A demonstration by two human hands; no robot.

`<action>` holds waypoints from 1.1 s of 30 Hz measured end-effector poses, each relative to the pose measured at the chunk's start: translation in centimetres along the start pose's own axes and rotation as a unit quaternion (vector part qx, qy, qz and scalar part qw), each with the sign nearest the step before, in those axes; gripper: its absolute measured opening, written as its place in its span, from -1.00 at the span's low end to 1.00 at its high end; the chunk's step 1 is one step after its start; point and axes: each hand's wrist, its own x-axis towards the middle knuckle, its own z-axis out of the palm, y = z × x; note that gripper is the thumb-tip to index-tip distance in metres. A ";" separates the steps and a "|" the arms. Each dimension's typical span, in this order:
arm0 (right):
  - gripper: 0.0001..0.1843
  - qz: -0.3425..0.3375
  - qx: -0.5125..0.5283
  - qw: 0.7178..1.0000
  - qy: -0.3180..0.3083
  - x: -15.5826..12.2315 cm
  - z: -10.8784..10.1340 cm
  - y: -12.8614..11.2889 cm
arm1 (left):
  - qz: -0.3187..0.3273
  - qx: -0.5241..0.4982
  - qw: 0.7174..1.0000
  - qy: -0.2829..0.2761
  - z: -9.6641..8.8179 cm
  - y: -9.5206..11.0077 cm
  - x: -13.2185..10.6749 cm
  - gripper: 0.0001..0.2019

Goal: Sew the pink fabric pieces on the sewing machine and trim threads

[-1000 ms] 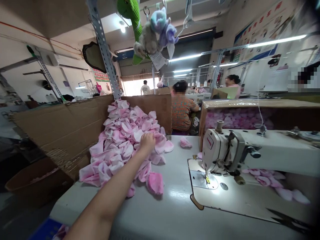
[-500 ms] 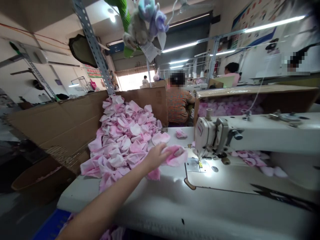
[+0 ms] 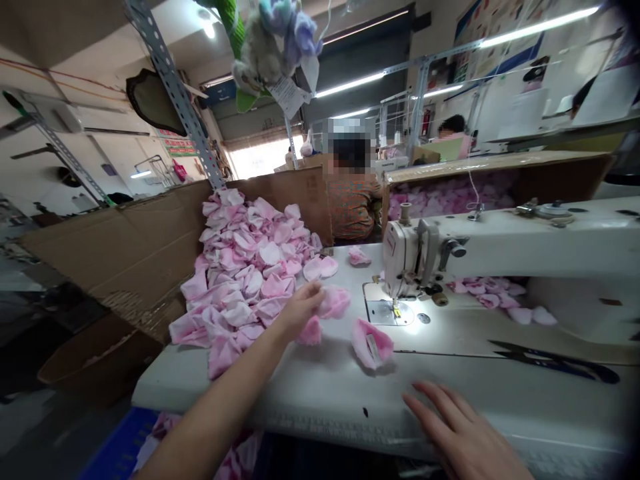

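My left hand (image 3: 299, 311) reaches across the white sewing table (image 3: 320, 393) and pinches a pink fabric piece (image 3: 334, 301) at the near edge of a big pile of pink fabric pieces (image 3: 247, 267). A second pink piece (image 3: 373, 343) with a white label lies loose on the table in front of the needle plate (image 3: 387, 312). My right hand (image 3: 463, 433) rests at the table's front edge with fingers stretched out, holding nothing. The white sewing machine (image 3: 480, 250) stands to the right, its lamp lighting the plate.
Cardboard walls (image 3: 125, 253) back the pile at left and rear. A cardboard box (image 3: 500, 180) of pink pieces sits behind the machine. Black thread snips (image 3: 550, 363) lie on the table at right. Plush toys (image 3: 275, 40) hang overhead. Other people sit at machines beyond.
My left hand drew pink pieces from the pile toward the machine; one now lies on the table before the needle plate. My right hand has come into view at the front edge.
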 end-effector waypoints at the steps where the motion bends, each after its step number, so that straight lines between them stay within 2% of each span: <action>1: -0.45 0.002 -0.023 1.000 0.017 1.4 0.0 -0.2 | 0.002 -0.012 1.000 -0.002 0.0 0.1 -0.4 -0.63; 4: -0.47 0.012 -0.036 0.998 0.045 4.5 0.5 -0.8 | 0.015 -0.022 1.000 0.007 -0.2 0.2 -1.6 -0.62; 6: -0.44 0.039 -0.010 0.999 0.017 5.7 0.9 -0.6 | 0.026 -0.009 1.000 0.015 -0.7 0.1 -2.1 -0.66; 9: -0.46 0.170 0.091 0.979 -0.073 7.3 1.1 0.9 | 0.042 0.031 0.998 0.022 -1.3 -0.3 -2.1 -0.77; 10: -0.53 0.219 0.136 0.962 -0.093 7.8 1.2 1.5 | 0.048 0.051 0.997 0.020 -1.3 -0.4 -2.0 -0.82; 11: -0.62 0.236 0.165 0.952 -0.105 8.2 1.3 2.1 | 0.056 0.073 0.996 0.016 -1.1 -0.4 -1.9 -0.86; 14: -0.85 0.228 0.226 0.939 -0.124 9.5 1.7 3.1 | 0.086 0.136 0.987 -0.010 0.4 -0.1 -2.1 -0.88; 18: -0.87 0.236 0.283 0.924 -0.103 10.3 1.4 2.7 | 0.129 0.178 0.973 -0.063 3.9 1.0 -3.2 -0.65; 20: -0.89 0.240 0.310 0.917 -0.079 10.3 0.8 2.2 | 0.140 0.199 0.968 -0.067 5.5 1.2 -3.5 -0.69; 22: -0.89 0.245 0.329 0.910 -0.056 10.1 0.3 2.1 | 0.145 0.215 0.965 -0.043 6.5 1.2 -3.5 -0.76; 26: -0.94 0.276 0.340 0.898 -0.050 9.6 0.6 2.6 | 0.148 0.239 0.960 0.004 7.9 1.5 -3.8 -0.72; 30: -0.92 0.304 0.335 0.890 -0.063 8.9 1.4 3.8 | 0.100 0.363 0.925 -0.038 8.8 2.3 -3.9 -0.78; 33: -0.82 0.316 0.294 0.901 -0.046 7.7 0.9 3.9 | 0.066 0.413 0.906 -0.063 8.9 1.9 -2.7 -0.95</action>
